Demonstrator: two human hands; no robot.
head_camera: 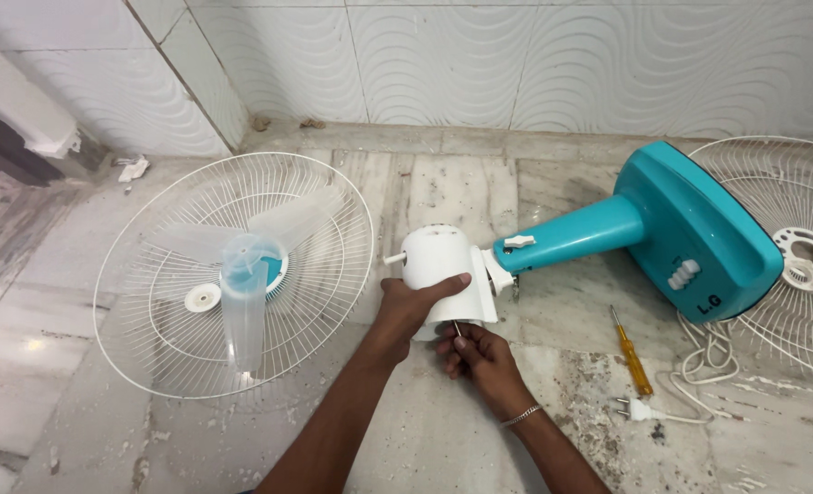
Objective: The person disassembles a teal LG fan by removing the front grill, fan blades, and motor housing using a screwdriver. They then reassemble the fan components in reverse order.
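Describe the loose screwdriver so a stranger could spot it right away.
Find the teal fan base lying on the marble floor. Just below its lower left corner lies the screwdriver, beside the white cord and plug. It alone has a yellow-orange handle.

Soft, even daylight fills the scene, bright enough that the white wall tiles (479, 64) at the far side look slightly washed out. Shadows are faint and short, and a small glare spot sits on the marble floor (31, 346) at the near left. Focus is sharp throughout, with slight wide-angle bending toward the edges.
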